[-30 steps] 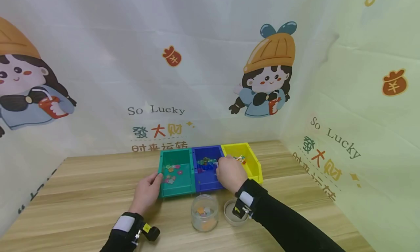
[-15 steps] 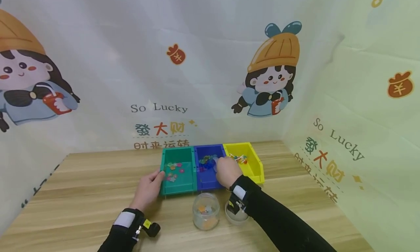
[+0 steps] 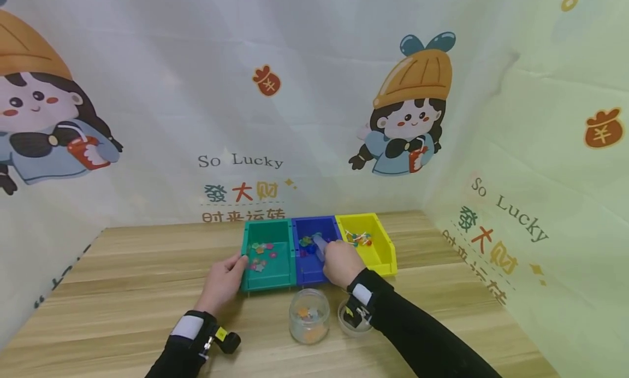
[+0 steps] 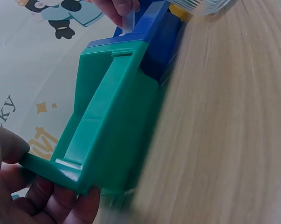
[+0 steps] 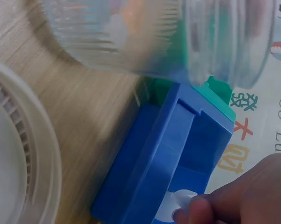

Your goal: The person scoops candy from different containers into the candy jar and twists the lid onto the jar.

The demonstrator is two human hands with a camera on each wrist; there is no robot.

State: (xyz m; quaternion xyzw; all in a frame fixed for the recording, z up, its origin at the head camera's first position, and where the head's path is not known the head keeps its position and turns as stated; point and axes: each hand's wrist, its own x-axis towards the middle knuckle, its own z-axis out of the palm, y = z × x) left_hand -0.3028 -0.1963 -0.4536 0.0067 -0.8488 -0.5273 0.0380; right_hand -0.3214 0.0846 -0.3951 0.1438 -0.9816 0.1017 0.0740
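Observation:
My left hand [image 3: 222,282] grips the left wall of the green bin [image 3: 270,284], thumb over the rim and fingers beneath in the left wrist view. Small star- and flower-shaped pieces [image 3: 258,266] lie in that bin. In the middle, my right hand [image 3: 344,262] pinches a slim translucent whitish plastic tool [image 3: 319,246], its kind partly hidden by the fingers. The tool's far end is down in the blue bin [image 3: 310,276], among blue and green translucent pieces [image 3: 307,241]. The right wrist view shows the tool [image 5: 170,205] inside the blue wall.
The yellow bin [image 3: 385,258] on the right holds small white sticks with coloured ends [image 3: 360,238]. In front stands an uncovered clear jar [image 3: 309,318] with some star pieces inside. Beside it a round whitish lid [image 3: 355,324] lies partly under the right wrist. A printed curtain [image 3: 314,121] stands behind.
My right hand has tilted within the blue bin, and more of the translucent tool shows, reaching among the pieces. The left hand keeps its grip. The head view has shifted slightly.

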